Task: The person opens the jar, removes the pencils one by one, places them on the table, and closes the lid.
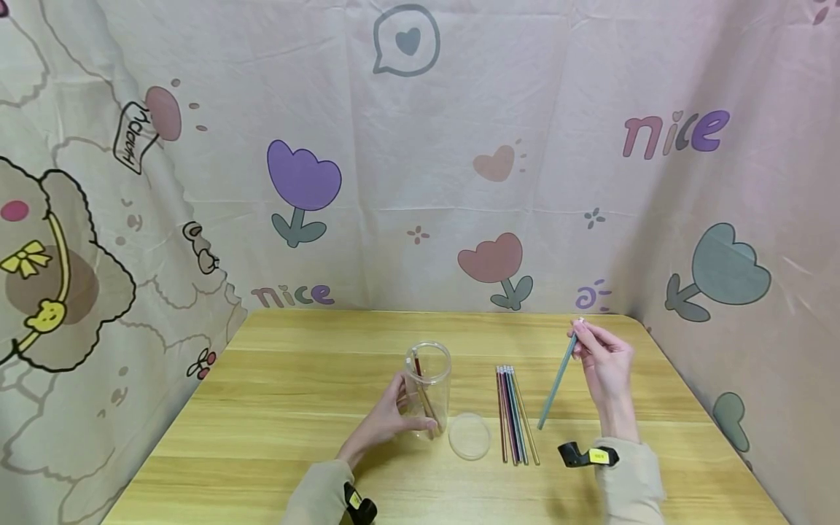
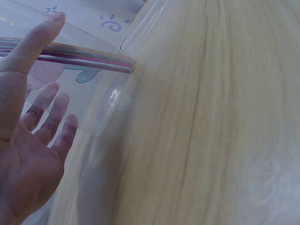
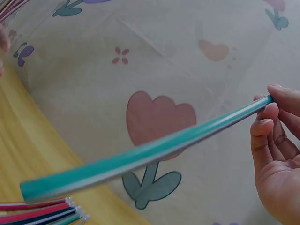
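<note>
My left hand (image 1: 386,417) holds a clear plastic jar (image 1: 442,390) upright on the table, thumb in front and fingers round its far side. A few pencils (image 2: 98,58) lean inside the jar, their lower ends near its base in the left wrist view. Raised to the right, my right hand (image 1: 607,364) pinches a teal pencil (image 3: 145,150) at its upper end between thumb and fingertips. That pencil slants down and to the left. Between the hands, a row of several coloured pencils (image 1: 514,415) lies on the table, beside a round clear lid (image 1: 469,437).
The wooden table (image 1: 282,408) runs back to a printed cloth (image 1: 407,160) with flowers and lettering, which also hangs at both sides. Black camera mounts sit on both wrists over light sleeves (image 1: 630,474).
</note>
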Available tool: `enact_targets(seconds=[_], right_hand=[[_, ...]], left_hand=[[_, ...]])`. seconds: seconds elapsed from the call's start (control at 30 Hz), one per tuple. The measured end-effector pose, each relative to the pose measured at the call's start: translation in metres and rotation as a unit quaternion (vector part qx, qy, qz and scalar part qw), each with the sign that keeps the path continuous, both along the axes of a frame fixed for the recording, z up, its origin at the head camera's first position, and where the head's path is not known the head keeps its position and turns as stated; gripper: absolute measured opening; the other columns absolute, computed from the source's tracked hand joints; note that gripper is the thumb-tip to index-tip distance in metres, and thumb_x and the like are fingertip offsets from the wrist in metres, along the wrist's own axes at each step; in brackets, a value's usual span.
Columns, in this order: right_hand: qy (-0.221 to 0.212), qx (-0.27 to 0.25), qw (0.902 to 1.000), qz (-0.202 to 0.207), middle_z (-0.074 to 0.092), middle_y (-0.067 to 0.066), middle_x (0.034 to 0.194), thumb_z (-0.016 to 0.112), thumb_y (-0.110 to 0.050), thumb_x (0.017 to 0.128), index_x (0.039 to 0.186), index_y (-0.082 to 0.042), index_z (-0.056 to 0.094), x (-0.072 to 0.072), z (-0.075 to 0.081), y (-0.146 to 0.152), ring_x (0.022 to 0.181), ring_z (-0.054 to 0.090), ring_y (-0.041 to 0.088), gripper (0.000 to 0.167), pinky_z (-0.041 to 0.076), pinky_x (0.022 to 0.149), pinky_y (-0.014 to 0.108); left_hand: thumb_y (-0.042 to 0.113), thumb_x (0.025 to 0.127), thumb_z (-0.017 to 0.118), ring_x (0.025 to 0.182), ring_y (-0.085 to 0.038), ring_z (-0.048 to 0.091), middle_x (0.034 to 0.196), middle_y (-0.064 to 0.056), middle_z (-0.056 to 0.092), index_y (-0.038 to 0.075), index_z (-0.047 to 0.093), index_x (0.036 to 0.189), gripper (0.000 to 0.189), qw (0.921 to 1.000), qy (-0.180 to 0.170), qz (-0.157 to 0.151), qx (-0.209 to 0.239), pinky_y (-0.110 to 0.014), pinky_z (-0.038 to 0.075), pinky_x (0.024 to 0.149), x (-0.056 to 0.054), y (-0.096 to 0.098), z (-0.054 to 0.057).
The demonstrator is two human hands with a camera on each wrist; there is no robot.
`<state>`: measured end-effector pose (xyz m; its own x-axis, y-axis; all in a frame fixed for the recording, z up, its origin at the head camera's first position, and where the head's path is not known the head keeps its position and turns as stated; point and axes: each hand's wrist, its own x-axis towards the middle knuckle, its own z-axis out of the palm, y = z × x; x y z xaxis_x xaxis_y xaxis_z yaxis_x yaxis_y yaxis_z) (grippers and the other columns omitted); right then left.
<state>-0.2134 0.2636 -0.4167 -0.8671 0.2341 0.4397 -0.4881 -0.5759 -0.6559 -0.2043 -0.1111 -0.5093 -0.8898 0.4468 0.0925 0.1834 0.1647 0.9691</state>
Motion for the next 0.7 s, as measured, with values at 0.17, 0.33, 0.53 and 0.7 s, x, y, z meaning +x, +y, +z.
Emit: enact_targets(seconds=[0.17,0.33,0.53,0.7], right_hand=[[-0.030,0.033,0.9990,0.007,0.078,0.011,0.084,0.057,0.013,0.094,0.105,0.009,0.074,-0.002,-0.013,0.003,0.060,0.065,0.011,0.020,0.054,0.051,0.018],[-0.065,0.083,0.9941,0.026,0.078,0.006,0.085,0.055,0.008,0.098,0.107,0.003,0.075,-0.004,-0.025,0.007,0.062,0.063,0.008,0.023,0.053,0.053,0.016],[-0.082,0.122,0.9884,0.038,0.078,0.003,0.086,0.057,0.005,0.098,0.108,0.001,0.075,-0.008,-0.038,0.008,0.064,0.063,0.006,0.021,0.052,0.054,0.015],[-0.044,0.160,0.9843,0.060,0.079,0.004,0.095,0.059,0.002,0.098,0.117,0.002,0.072,-0.029,-0.074,0.023,0.069,0.064,0.003,0.023,0.053,0.057,0.015]], left_hand=[[0.021,0.076,0.088,0.145,-0.045,0.039,0.154,-0.016,0.044,0.017,0.035,0.144,0.086,1.0000,-0.002,0.002,0.000,-0.066,0.029,0.121,0.000,0.000,0.000],[0.020,0.076,0.088,0.144,-0.045,0.040,0.154,-0.016,0.045,0.017,0.035,0.144,0.086,1.0000,-0.001,0.001,0.003,-0.066,0.029,0.121,0.000,0.000,0.000],[0.019,0.076,0.088,0.144,-0.045,0.041,0.153,-0.015,0.046,0.017,0.036,0.143,0.085,1.0000,-0.002,-0.001,0.007,-0.066,0.030,0.121,-0.001,0.000,-0.001],[0.018,0.077,0.088,0.144,-0.044,0.041,0.153,-0.014,0.046,0.017,0.036,0.142,0.084,0.9999,-0.004,-0.002,0.010,-0.066,0.030,0.121,0.000,0.000,-0.001]])
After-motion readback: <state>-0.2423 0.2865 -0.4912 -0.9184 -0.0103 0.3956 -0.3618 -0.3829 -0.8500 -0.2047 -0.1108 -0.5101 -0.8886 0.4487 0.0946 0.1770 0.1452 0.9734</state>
